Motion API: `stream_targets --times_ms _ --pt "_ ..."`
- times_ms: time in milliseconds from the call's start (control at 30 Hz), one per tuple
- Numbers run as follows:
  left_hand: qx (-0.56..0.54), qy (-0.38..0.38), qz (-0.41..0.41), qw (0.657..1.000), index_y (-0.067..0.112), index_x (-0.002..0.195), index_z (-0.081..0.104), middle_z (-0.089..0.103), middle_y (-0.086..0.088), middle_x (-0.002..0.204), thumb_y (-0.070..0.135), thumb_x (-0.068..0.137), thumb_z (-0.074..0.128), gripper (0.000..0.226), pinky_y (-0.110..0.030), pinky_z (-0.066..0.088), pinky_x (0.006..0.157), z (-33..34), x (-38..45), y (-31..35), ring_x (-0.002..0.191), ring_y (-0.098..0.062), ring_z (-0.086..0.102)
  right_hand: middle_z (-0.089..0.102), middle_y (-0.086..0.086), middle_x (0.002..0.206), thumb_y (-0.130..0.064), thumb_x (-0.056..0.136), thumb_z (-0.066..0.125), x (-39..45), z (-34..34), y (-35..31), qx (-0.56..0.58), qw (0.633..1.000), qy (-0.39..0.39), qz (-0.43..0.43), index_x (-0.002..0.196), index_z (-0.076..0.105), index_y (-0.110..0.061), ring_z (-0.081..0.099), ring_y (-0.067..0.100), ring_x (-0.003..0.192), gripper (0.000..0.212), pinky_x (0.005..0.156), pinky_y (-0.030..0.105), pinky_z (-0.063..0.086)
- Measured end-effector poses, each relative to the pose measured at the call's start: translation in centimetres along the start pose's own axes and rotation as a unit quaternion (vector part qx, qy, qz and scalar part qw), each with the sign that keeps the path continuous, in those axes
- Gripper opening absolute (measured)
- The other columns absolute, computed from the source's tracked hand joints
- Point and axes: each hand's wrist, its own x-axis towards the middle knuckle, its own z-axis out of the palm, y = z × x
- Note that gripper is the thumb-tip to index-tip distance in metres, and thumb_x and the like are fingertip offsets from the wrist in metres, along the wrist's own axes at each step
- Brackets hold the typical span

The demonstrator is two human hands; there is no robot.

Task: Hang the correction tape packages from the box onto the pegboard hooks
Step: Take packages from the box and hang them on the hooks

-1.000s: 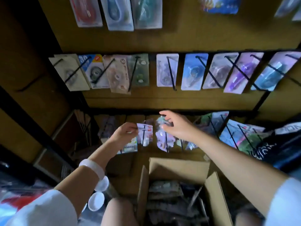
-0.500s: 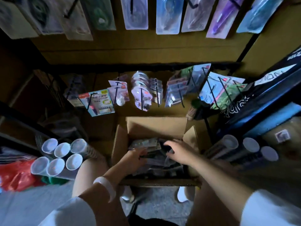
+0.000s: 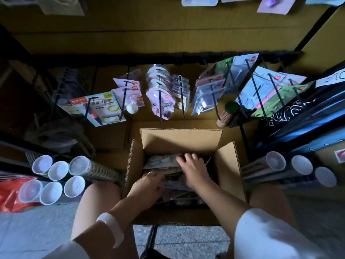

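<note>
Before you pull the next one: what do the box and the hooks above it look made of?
Box: corrugated cardboard, matte brown; the fluted edge shows along the left flap. Hooks: thin dark rods, probably coated metal wire; the finish is hard to judge in this light.

Scene dim overall. Cardboard box interior deeply shadowed; contents indistinct. Hanging packages catch cool light. Wide-angle lens bends edges. Slight motion blur on sleeves.
</note>
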Motion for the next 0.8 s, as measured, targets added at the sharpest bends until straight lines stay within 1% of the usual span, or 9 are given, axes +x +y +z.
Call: stream_targets --times_ms 167,267,333,433,500,600,700,767,800 --pt "-0.079 0.006 -0.015 0.997 0.020 0.125 0.054 0.052 -0.002 0.127 0.037 0.070 0.040 0.059 -0.034 0.045 0.093 -0.6 0.0 -1.0 0.118 -0.021 0.051 0.045 0.014 0.123 -0.003 0.080 0.056 2.4 0.3 -0.9 -0.020 1.000 -0.007 -0.016 0.120 0.047 -0.011 0.038 0.035 0.118 0.042 0.091 0.042 0.037" --pt "-0.105 0.041 -0.003 0.994 0.017 0.134 0.046 0.046 -0.006 0.134 0.026 0.078 0.056 0.058 -0.031 0.040 0.101 -0.9 0.7 -1.3 0.124 -0.024 0.046 0.050 0.013 0.116 -0.001 0.082 0.050 3.2 0.0 -0.2 0.041 0.995 0.081 -0.048 0.108 0.056 -0.010 0.045 0.035 0.112 0.028 0.085 0.041 0.040" --pt "-0.096 0.063 -0.001 0.993 0.020 0.143 0.032 0.033 -0.005 0.143 0.023 0.080 0.065 0.071 -0.031 0.031 0.108 -1.4 1.4 -1.2 0.131 -0.025 0.036 0.057 0.010 0.108 -0.002 0.083 0.047 3.4 -1.2 0.5 0.103 0.983 0.123 -0.088 0.101 0.061 -0.010 0.053 0.035 0.102 0.025 0.080 0.040 0.045" --pt "-0.077 0.099 -0.023 0.992 0.024 0.148 0.014 0.019 -0.002 0.153 0.034 0.078 0.069 0.089 -0.033 0.020 0.113 -2.8 2.3 -0.5 0.139 -0.023 0.023 0.060 0.009 0.089 -0.011 0.088 0.049 2.6 -4.6 1.5 0.153 0.971 0.118 -0.144 0.085 0.057 -0.008 0.058 0.033 0.083 0.009 0.066 0.038 0.045" --pt "-0.055 0.121 -0.023 0.991 0.024 0.148 0.012 0.022 -0.001 0.153 0.040 0.076 0.070 0.094 -0.034 0.016 0.114 -3.9 2.5 0.0 0.140 -0.023 0.023 0.057 0.005 0.076 -0.018 0.090 0.052 1.4 -7.4 2.1 0.160 0.967 0.094 -0.172 0.077 0.054 -0.013 0.056 0.028 0.076 0.014 0.065 0.038 0.041" --pt "-0.088 0.115 0.018 0.989 0.025 0.144 0.027 0.050 0.001 0.137 0.049 0.066 0.069 0.091 -0.039 0.028 0.110 -5.8 2.0 0.8 0.128 -0.020 0.045 0.040 -0.004 0.057 -0.020 0.090 0.053 -0.6 -12.2 2.5 0.159 0.965 0.041 -0.207 0.062 0.039 -0.021 0.040 0.017 0.059 0.032 0.055 0.029 0.034" --pt "-0.185 0.086 0.074 0.976 0.028 0.119 0.057 0.066 -0.007 0.105 0.050 0.064 0.075 0.062 -0.013 0.044 0.084 -7.1 0.4 1.4 0.096 -0.001 0.062 0.033 -0.006 0.054 -0.019 0.088 0.058 -2.4 -16.0 1.6 0.175 0.954 0.028 -0.243 0.059 0.038 -0.017 0.032 0.009 0.054 0.036 0.052 0.022 0.026" --pt "-0.323 0.063 0.067 0.942 0.024 0.105 0.063 0.065 -0.009 0.105 0.033 0.071 0.079 0.039 -0.004 0.045 0.073 -7.8 -0.9 2.2 0.085 0.010 0.062 0.034 -0.007 0.055 -0.021 0.088 0.060 -3.4 -17.6 0.7 0.211 0.942 0.062 -0.252 0.057 0.035 -0.022 0.033 0.006 0.052 0.040 0.053 0.021 0.027" --pt "-0.407 0.042 0.057 0.911 0.014 0.114 0.060 0.065 -0.010 0.111 0.016 0.073 0.078 0.044 -0.007 0.047 0.072 -8.2 -1.8 2.7 0.087 0.006 0.064 0.038 -0.009 0.057 -0.022 0.087 0.061 -3.9 -18.3 0.2 0.241 0.934 0.081 -0.250 0.057 0.038 -0.026 0.037 0.004 0.053 0.038 0.054 0.019 0.028"
